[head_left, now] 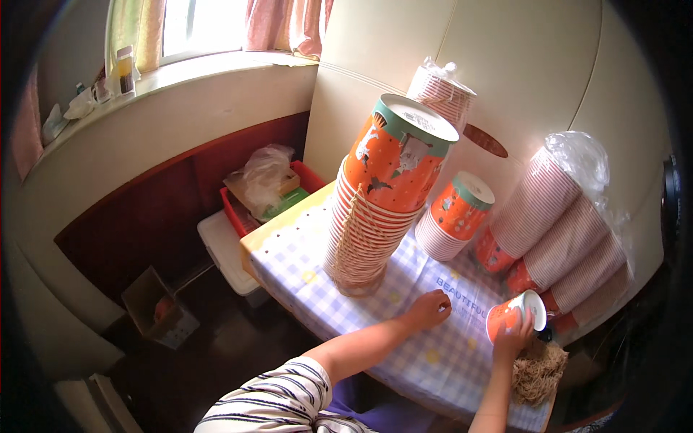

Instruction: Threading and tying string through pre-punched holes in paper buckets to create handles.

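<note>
Hands at a table full of paper cups

The tall cup stack (375,209) leans and may topple if the table (303,274) is bumped; the left hand (429,309) rests on the checked cloth with fingers curled together, holding nothing; the right hand (514,339) is clamped around one orange cup (514,315) lying sideways, glossy and cone-shaped, above a rough bundle of string (538,372).

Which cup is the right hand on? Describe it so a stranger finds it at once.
Start at the checked table, then go to its near right end, beside the heap of twine. The cup lies there alone on its side under the right hand, white inside showing, while all other orange cups sit nested in stacks.
</note>
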Demonstrator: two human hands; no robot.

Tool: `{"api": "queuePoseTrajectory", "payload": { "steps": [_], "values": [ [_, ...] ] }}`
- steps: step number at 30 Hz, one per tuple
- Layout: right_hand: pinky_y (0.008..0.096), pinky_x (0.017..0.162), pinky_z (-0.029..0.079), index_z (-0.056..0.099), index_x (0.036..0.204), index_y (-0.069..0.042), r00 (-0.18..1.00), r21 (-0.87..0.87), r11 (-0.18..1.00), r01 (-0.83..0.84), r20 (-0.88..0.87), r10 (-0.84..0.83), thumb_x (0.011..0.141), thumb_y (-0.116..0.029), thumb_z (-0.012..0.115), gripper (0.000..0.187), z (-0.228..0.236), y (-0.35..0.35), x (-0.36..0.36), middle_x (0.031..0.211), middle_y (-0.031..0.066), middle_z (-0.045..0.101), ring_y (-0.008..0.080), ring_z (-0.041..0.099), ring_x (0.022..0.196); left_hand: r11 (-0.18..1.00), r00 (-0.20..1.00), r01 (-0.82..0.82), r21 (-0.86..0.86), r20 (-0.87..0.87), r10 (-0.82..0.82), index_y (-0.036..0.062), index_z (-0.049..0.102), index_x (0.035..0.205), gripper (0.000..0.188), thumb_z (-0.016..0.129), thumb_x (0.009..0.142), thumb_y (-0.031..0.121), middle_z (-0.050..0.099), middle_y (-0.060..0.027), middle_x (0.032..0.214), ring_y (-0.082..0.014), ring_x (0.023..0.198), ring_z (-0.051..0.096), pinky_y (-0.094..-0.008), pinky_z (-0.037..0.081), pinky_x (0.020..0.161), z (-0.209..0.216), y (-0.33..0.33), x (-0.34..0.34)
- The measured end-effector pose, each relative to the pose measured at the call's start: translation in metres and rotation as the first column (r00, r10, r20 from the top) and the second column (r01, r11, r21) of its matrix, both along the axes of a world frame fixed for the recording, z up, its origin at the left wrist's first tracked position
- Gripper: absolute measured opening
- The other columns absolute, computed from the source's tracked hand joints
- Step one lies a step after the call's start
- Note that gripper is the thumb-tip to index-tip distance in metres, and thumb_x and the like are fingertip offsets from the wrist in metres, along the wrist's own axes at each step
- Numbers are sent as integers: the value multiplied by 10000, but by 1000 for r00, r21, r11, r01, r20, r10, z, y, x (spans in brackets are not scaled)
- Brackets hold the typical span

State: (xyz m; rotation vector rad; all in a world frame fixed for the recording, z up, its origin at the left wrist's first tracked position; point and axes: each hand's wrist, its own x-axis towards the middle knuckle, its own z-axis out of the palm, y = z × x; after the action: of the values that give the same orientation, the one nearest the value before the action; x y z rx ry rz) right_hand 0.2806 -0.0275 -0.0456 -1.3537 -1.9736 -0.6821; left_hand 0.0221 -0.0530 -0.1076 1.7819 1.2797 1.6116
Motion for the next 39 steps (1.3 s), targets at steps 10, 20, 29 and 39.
{"api": "queuePoseTrajectory", "payload": {
  "steps": [10, 20, 29, 39],
  "values": [
    [432, 920, 381, 586, 1008, -36, 983, -65, 998, -13, -182, 1, 710, -147, 670, 329, 3, 23, 58, 1069, 140, 575, 334, 506, 1043, 991, 997, -71, -112, 9, 73, 46, 623, 793, 132, 587, 771, 172, 602, -159, 824, -342, 792, 594, -410, 488, 696, -3, 1, 3],
    [342, 802, 459, 578, 900, -9, 781, 104, 985, -139, -599, 174, 752, -139, 719, 242, 53, 1, 35, 955, 98, 621, 228, 584, 908, 994, 999, -31, -104, -42, 26, 30, 642, 779, 148, 632, 763, 177, 605, -114, 784, -242, 687, 612, -338, 494, 643, 5, 1, 1],
    [355, 839, 503, 534, 1166, -11, -322, 179, 579, -796, -934, -154, 907, -210, 513, 328, -12, 26, 0, 1114, 118, 603, 189, 594, 994, 997, 989, 41, -60, 146, -31, 5, 626, 915, 202, 556, 877, 191, 589, -122, 878, -208, 750, 579, -309, 474, 662, 6, 1, -2],
    [346, 691, 549, 574, 1084, 11, -156, -85, 322, -943, -742, -652, 908, -210, 495, 293, -52, 26, 1, 934, 122, 656, 224, 650, 813, 999, 877, 41, -30, 480, -21, -14, 564, 1106, 300, 503, 903, 198, 579, -32, 903, -107, 729, 505, -246, 427, 698, 35, -2, -6]
  ]
}}
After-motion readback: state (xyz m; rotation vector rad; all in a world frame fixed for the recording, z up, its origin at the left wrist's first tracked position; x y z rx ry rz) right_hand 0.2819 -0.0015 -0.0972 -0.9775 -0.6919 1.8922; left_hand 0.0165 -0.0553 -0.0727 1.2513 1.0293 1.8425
